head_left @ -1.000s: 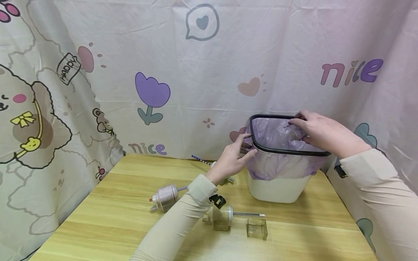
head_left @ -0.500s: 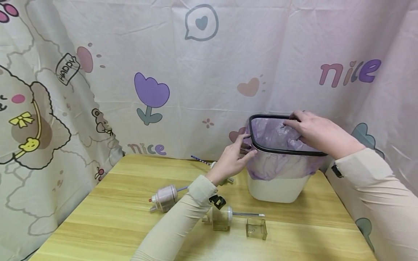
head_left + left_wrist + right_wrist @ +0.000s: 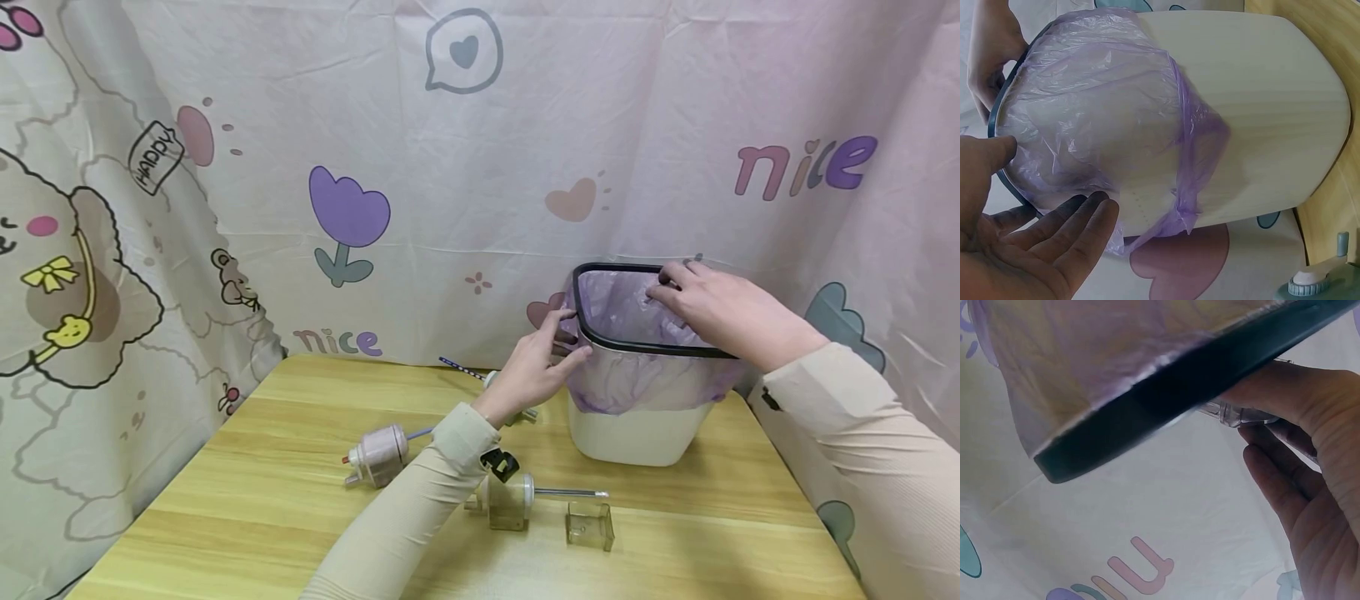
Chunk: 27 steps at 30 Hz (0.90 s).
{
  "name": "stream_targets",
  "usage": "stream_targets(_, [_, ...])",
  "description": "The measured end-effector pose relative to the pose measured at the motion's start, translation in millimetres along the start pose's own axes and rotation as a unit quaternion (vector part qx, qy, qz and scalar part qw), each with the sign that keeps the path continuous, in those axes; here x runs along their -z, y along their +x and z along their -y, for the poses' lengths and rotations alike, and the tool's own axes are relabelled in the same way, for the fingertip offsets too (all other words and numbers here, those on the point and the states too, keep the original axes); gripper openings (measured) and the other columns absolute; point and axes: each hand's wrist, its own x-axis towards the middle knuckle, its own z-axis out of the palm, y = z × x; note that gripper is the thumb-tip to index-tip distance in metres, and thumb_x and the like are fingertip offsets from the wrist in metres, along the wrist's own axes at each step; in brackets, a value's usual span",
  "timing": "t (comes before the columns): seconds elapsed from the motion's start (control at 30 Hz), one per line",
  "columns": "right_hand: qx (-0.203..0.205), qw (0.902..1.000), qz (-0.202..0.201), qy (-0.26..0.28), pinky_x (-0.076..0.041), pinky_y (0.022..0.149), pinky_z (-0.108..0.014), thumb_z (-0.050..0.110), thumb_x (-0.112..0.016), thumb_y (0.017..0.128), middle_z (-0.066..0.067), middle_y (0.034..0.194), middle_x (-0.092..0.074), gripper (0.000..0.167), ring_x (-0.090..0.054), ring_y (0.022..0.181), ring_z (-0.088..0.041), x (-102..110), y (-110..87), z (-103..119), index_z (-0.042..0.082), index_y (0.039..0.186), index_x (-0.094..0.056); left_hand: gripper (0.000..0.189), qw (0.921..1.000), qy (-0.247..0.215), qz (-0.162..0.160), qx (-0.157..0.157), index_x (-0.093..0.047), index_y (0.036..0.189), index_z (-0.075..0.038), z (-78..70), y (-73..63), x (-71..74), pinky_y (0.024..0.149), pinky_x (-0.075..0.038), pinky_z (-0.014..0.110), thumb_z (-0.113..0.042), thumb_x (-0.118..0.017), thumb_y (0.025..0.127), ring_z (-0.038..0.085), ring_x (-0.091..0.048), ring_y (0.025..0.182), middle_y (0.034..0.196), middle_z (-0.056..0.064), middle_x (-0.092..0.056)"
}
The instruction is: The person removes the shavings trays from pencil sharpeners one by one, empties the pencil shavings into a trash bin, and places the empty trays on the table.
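A white trash bin (image 3: 637,437) with a black rim (image 3: 660,348) stands at the table's right, lined with a thin purple bag (image 3: 645,383) folded over the outside. My left hand (image 3: 528,367) rests against its left side, thumb by the rim and fingers extended along the bag in the left wrist view. My right hand (image 3: 723,308) is over the bin's mouth. Between its thumb and fingers it pinches a clear plastic piece (image 3: 1235,415), partly hidden by the rim and thumb in the right wrist view.
A pinkish pencil sharpener (image 3: 381,454) lies on the wooden table (image 3: 247,467). A yellowish pencil sharpener (image 3: 510,504) with a pencil (image 3: 570,493) in it is nearer, beside a clear open box (image 3: 590,527). Behind my left wrist is another sharpener (image 3: 531,414). A printed curtain (image 3: 465,167) hangs behind.
My right hand has moved slightly left and lower over the bin's mouth, its fingers turning further inward. The left hand, bin and sharpeners stay where they were.
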Motion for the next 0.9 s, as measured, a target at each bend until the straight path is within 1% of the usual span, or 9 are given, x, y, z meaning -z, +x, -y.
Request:
stream_targets(0.1, [-0.008, 0.9999, -0.013, 0.007, -0.063, 0.077, -0.052, -0.010, -0.076, 0.089, -0.019, 0.104, -0.065, 0.030, -0.066, 0.088, -0.036, 0.1, -1.4, -0.2, 0.004, 0.116, -0.076, 0.063, 1.0000, 0.001, 0.003, 0.004, -0.035, 0.163, -0.016, 0.3, -0.8, 0.2, 0.105, -0.061, 0.042, -0.035, -0.063, 0.110, 0.030, -0.075, 0.122, 0.137, 0.017, -0.073])
stream_targets(0.27, [-0.008, 0.9992, -0.037, 0.016, -0.062, 0.076, -0.053, -0.008, -0.077, 0.089, -0.019, 0.102, -0.065, 0.028, -0.066, 0.087, -0.036, 0.4, -2.5, -0.7, 0.004, 0.114, -0.076, 0.063, 0.9999, 0.011, 0.005, 0.003, -0.035, 0.163, -0.017, 1.8, -1.7, 0.8, 0.105, -0.061, 0.039, -0.037, -0.063, 0.110, 0.029, -0.075, 0.122, 0.138, 0.016, -0.072])
stream_targets(0.33, [-0.011, 0.9989, -0.042, 0.018, -0.062, 0.075, -0.053, -0.010, -0.079, 0.086, -0.019, 0.103, -0.066, 0.032, -0.066, 0.086, -0.037, 0.7, -3.3, -1.3, 0.004, 0.115, -0.076, 0.063, 0.9999, 0.013, 0.006, 0.000, -0.035, 0.162, -0.017, 2.4, -2.0, 1.3, 0.105, -0.061, 0.039, -0.037, -0.063, 0.110, 0.029, -0.075, 0.122, 0.137, 0.017, -0.073])
stream_targets(0.47, [-0.017, 0.9980, -0.053, 0.029, -0.061, 0.070, -0.053, -0.016, -0.083, 0.074, -0.019, 0.101, -0.064, 0.047, -0.066, 0.083, -0.037, 1.7, -6.3, -2.5, 0.002, 0.117, -0.075, 0.063, 0.9999, 0.014, 0.009, -0.003, -0.035, 0.162, -0.018, 3.1, -2.7, 2.5, 0.105, -0.061, 0.039, -0.037, -0.063, 0.109, 0.028, -0.075, 0.122, 0.139, 0.017, -0.072])
stream_targets(0.53, [-0.017, 0.9974, -0.060, 0.038, -0.061, 0.067, -0.053, -0.017, -0.085, 0.069, -0.019, 0.099, -0.063, 0.052, -0.065, 0.080, -0.037, 2.1, -7.3, -3.0, 0.001, 0.117, -0.074, 0.063, 0.9999, 0.014, 0.010, -0.003, -0.036, 0.162, -0.018, 3.5, -2.9, 2.9, 0.104, -0.061, 0.038, -0.037, -0.064, 0.109, 0.028, -0.075, 0.122, 0.139, 0.017, -0.072])
stream_targets(0.73, [-0.025, 0.9959, -0.069, 0.054, -0.059, 0.062, -0.053, -0.014, -0.087, 0.066, -0.018, 0.095, -0.061, 0.053, -0.064, 0.077, -0.035, 3.9, -8.2, -3.6, 0.001, 0.115, -0.072, 0.062, 0.9998, 0.013, 0.015, -0.004, -0.037, 0.162, -0.018, 4.9, -3.6, 3.9, 0.102, -0.062, 0.036, -0.037, -0.063, 0.110, 0.027, -0.075, 0.121, 0.138, 0.016, -0.072])
stream_targets(0.9, [-0.036, 0.9947, -0.072, 0.063, -0.057, 0.061, -0.053, -0.012, -0.091, 0.063, -0.017, 0.094, -0.060, 0.055, -0.062, 0.074, -0.033, 6.5, -9.9, -3.1, 0.001, 0.112, -0.069, 0.062, 0.9997, -0.001, 0.021, -0.007, -0.037, 0.162, -0.018, 6.5, -4.9, 5.3, 0.101, -0.063, 0.040, -0.035, -0.064, 0.109, 0.028, -0.075, 0.121, 0.138, 0.017, -0.071])
